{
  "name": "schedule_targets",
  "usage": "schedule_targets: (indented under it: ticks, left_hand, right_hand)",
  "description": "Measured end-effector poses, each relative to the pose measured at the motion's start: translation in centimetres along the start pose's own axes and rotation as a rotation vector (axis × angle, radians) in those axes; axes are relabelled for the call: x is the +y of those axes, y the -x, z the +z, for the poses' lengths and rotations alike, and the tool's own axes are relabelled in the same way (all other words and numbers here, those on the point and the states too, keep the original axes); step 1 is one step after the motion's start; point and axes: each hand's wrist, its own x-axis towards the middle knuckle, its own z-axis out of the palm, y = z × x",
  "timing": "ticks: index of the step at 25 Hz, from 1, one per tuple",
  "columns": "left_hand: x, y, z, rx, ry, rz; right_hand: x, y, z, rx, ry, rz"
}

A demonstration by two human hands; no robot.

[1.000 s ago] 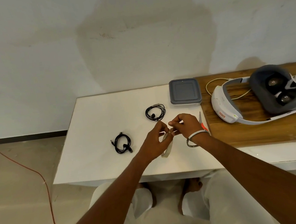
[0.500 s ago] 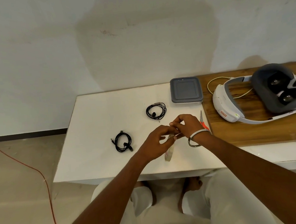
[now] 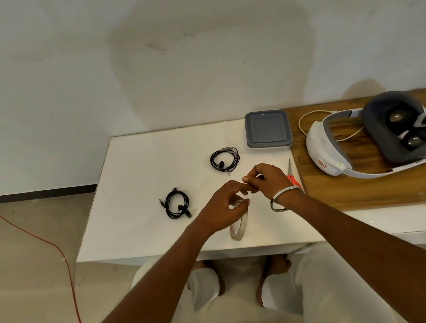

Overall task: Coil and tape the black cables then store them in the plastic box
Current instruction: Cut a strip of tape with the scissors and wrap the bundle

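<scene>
Near cable point(image 3: 177, 206): coiled on the white table point(image 3: 137, 171), left of the hands, not taped yet; it may spring loose if bumped.
Left hand point(image 3: 222, 207): fingers curled around the tape roll point(image 3: 239, 222).
Far cable point(image 3: 225, 159): coiled, near the box.
Right hand point(image 3: 265, 179): fingertips pinched, probably on the tape end; thin tape may stick to itself.
Box point(image 3: 268, 129): lid on, at the table's back edge.
Room: pale wall, scissors point(image 3: 291, 174), headset point(image 3: 376, 134) on a wooden board.

A small orange label sits on the white VR headset point(image 3: 332, 150), and red print runs inside the tape roll point(image 3: 238, 229); neither is legible.
</scene>
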Motion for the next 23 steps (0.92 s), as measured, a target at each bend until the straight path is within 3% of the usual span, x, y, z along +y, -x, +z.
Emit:
schedule_targets:
  ticks: [19,22,23]
  left_hand:
    - [1.0,-0.5,-0.9,0.0,0.081,-0.184]
    - [0.8,-0.2,-1.2,0.035,0.107,-0.19]
    - [0.7,-0.1,-1.2,0.05,0.12,-0.19]
  right_hand:
    - [0.0,-1.0,-0.6,-0.054,-0.004,-0.004]
    - [1.2,-1.3,-1.6,0.053,-0.139,0.107]
    - [1.9,-1.5,-2.2,0.12,-0.006,0.15]
